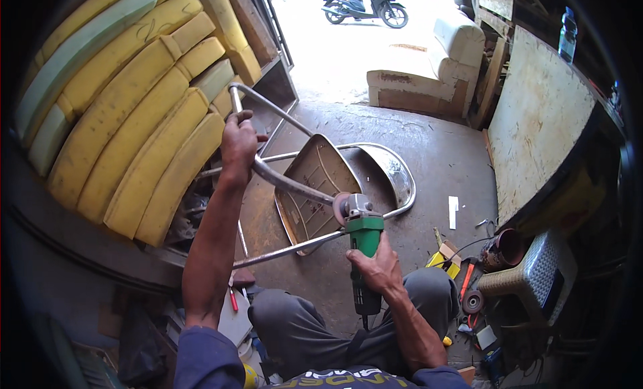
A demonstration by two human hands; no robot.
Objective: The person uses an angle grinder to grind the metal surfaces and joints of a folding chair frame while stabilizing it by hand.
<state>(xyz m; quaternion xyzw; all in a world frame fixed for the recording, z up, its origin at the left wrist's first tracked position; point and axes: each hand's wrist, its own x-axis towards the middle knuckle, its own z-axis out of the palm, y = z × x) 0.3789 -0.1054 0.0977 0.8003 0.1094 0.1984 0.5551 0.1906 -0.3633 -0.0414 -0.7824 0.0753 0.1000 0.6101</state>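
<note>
left hand (pixel 241 141): fingers clamped on a bent, tubular metal chair frame (pixel 295 184), mid-scene. right hand (pixel 378 264): fingers wrapped around a green angle grinder (pixel 366 237), near centre; its disc (pixel 339 209) sits at the frame, contact not certain. yellow foam pieces (pixel 144 124) stacked at left; worn pale armchair (pixel 422 77) far right.

one left hand (pixel 241 144) and one right hand (pixel 378 265) make two. there is one green grinder (pixel 365 235) and one metal chair frame (pixel 291 182). at least eight foam pieces (pixel 127 114) show, with one whole motorbike (pixel 362 6), one pale sofa (pixel 429 74), one bottle (pixel 567 37), one stool (pixel 536 275), one white strip (pixel 453 213) and one loose disc (pixel 473 293).
</note>
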